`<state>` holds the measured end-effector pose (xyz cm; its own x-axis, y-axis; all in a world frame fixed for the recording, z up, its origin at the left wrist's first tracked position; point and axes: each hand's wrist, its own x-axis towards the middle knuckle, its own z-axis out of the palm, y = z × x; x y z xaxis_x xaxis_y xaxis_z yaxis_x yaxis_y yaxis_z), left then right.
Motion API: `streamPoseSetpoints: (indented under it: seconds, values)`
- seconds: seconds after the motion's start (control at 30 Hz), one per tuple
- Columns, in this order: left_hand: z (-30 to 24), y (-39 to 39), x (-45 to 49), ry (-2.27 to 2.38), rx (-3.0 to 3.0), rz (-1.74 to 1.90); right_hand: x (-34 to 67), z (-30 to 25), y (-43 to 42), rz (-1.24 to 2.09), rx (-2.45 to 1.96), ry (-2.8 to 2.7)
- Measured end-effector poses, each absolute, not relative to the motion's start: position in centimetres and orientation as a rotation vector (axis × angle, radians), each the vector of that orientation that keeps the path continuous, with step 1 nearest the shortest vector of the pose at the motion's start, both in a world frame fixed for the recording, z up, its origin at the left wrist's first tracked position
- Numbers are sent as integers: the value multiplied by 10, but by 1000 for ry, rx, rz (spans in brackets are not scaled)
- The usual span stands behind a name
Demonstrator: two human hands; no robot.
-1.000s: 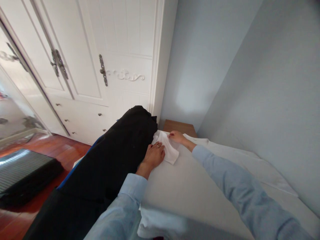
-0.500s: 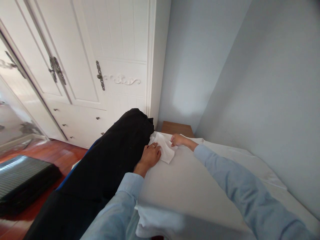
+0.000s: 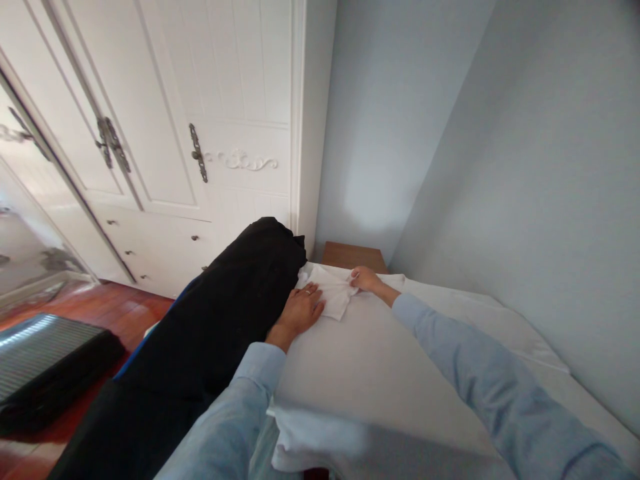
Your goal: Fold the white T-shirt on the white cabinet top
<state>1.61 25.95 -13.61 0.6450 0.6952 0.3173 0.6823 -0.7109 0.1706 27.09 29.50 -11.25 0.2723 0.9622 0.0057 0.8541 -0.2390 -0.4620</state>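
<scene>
Two hands are set to a small white cloth, which is laid on a broad white-covered surface near its far edge. From the cloth's middle, the left hand is placed at 8 o'clock, palm down and laid out flat, a ring worn on one finger, its fingertips rested on the cloth's edge. At 2 o'clock the cloth's corner is held by the right hand, its fingers closed in a narrow pinch, and creases are drawn toward that grip. A long black fabric is stretched along 9 o'clock, just beside the left hand. Brown wood is seen at 1 o'clock, and a white wardrobe at 11.
</scene>
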Motion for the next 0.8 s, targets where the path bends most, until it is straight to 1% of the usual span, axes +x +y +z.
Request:
streamPoseSetpoints:
  seconds: [0.1,0.27,0.47,0.57,0.7,0.8]
  values:
    - [-139,262,16,1143,2832,548,275,-112,293,366,-2134,-1619]
    - [-140,262,17,1135,2840,528,284,-112,282,419,-2090,-1582]
    - [-137,261,16,1146,2856,474,280,-117,248,408,-1996,-1628]
    - [-140,263,16,1155,2854,500,271,-123,216,355,-1840,-1797]
    - [-143,265,15,1151,2855,523,259,-132,172,194,-1503,-2233]
    - [-141,265,16,1164,2857,498,252,-132,155,58,-1468,-2386]
